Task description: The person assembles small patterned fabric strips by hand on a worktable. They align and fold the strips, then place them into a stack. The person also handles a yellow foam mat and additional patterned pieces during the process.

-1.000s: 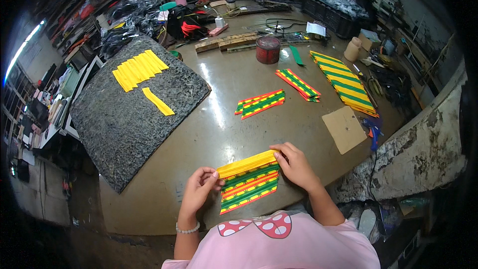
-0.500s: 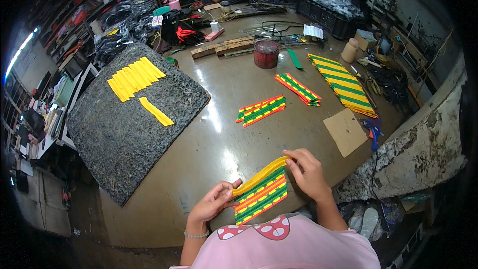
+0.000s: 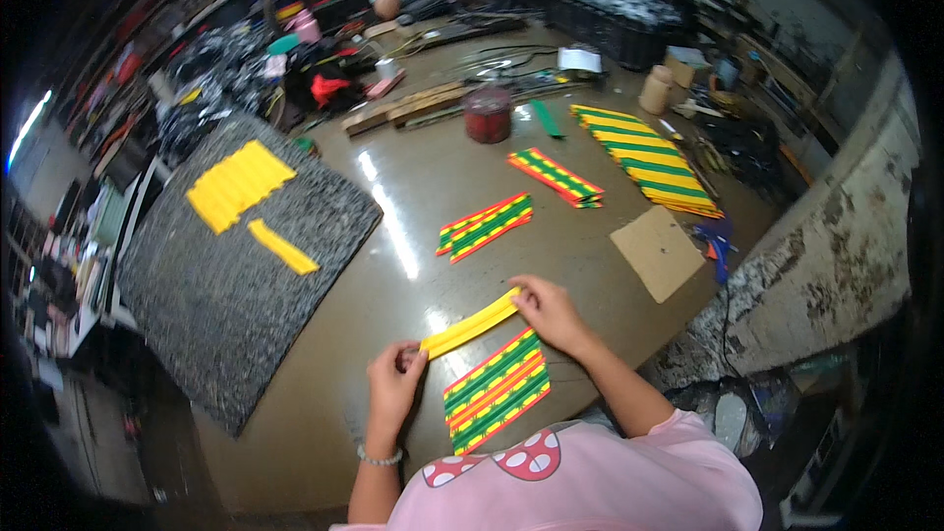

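Head view: your left hand (image 3: 393,381) and right hand (image 3: 549,312) each pinch one end of the yellow strip (image 3: 470,325), fingers closed on it, just above the striped panel (image 3: 497,390). It looks thin, light and bendy, so grip both ends.

Both forearms entering from the near edge, bare below pink sleeves. Left hand (image 3: 395,381) near and left, fingers curled, thumb and fingertips pinched together, a beaded band at the wrist. Right hand (image 3: 551,314) farther and to the right, palm down, fingers bent and pinching, forearm angled toward near right.
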`<state>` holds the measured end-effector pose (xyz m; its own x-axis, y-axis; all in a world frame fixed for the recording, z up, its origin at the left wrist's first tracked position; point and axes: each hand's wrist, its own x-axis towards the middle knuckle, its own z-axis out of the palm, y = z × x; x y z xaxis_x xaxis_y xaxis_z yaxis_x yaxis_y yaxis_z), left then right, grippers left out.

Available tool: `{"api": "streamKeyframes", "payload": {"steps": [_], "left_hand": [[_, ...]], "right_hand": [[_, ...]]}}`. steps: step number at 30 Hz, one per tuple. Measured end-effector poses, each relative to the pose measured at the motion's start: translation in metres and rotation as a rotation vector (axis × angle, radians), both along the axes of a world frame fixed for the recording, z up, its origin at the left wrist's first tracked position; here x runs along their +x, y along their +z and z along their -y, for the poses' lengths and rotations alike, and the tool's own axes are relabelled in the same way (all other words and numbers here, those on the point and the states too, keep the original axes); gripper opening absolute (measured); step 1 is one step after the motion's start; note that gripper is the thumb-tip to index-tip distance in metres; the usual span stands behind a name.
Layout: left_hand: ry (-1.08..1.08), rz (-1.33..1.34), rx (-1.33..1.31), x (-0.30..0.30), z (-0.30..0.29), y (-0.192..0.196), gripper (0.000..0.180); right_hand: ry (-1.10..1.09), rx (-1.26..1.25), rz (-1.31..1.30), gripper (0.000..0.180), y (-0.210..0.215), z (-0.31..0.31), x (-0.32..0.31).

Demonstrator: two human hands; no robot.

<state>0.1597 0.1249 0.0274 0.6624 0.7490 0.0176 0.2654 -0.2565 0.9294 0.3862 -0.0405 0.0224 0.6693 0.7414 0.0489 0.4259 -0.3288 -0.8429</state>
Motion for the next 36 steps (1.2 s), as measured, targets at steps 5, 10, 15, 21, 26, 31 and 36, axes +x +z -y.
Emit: {"api": "streamKeyframes", "payload": {"steps": [5,10,15,21,26,31,36], "left_hand": [[-0.013,-0.034,0.241,0.003,0.006,-0.012,0.015],[-0.030,-0.078,0.378,0.004,0.008,-0.008,0.012],[-0.021,-0.061,0.366,0.003,0.009,-0.006,0.010],[-0.021,-0.083,0.350,0.003,0.007,-0.006,0.011],[-0.063,-0.082,0.356,0.001,0.003,-0.005,0.012],[-0.063,-0.086,0.346,0.002,0.003,-0.004,0.012],[-0.077,-0.083,0.354,0.002,0.002,-0.005,0.012]], "right_hand": [[0.002,0.030,0.311,0.027,-0.023,-0.001,-0.006],[0.011,0.023,0.287,0.024,-0.027,0.001,-0.005],[-0.016,0.040,0.286,0.021,-0.024,0.000,-0.007],[0.018,-0.008,0.278,0.018,-0.017,0.002,-0.006],[0.025,0.022,0.288,0.015,-0.015,0.002,-0.004],[0.014,0.042,0.337,0.014,-0.017,0.002,-0.004],[-0.015,0.070,0.356,0.013,-0.019,0.001,-0.004]]}}
